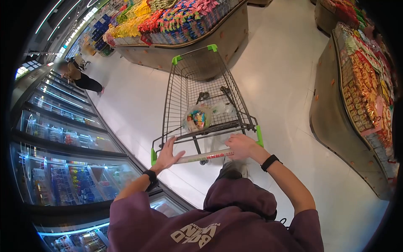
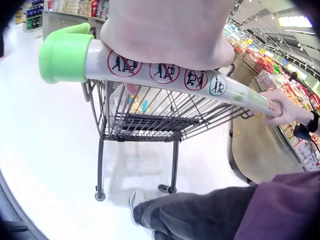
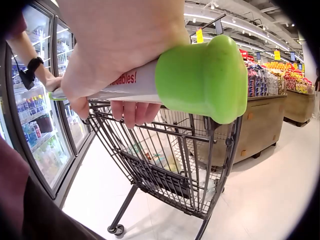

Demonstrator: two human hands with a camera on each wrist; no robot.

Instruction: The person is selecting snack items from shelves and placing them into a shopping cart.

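A wire shopping cart (image 1: 184,90) with green corners stands in front of the body. On the left part of its handlebar (image 2: 150,72) rests my left hand (image 1: 168,155), palm down with the fingers extended forward over the bar. My right hand (image 3: 125,55) grips the bar beside the right green end cap (image 3: 200,75), its fingertips showing below the bar. Inside the basket lie a clear plastic bag with colourful packets (image 1: 196,119) and another clear bag (image 1: 222,109).
Glass-doored refrigerated cases (image 1: 75,176) line the left side. A display of bagged snacks (image 1: 180,21) stands ahead, and a curved one (image 1: 361,92) is at the right. A person in dark trousers (image 1: 87,82) is by the cases. Pale floor (image 1: 281,84) runs between the displays.
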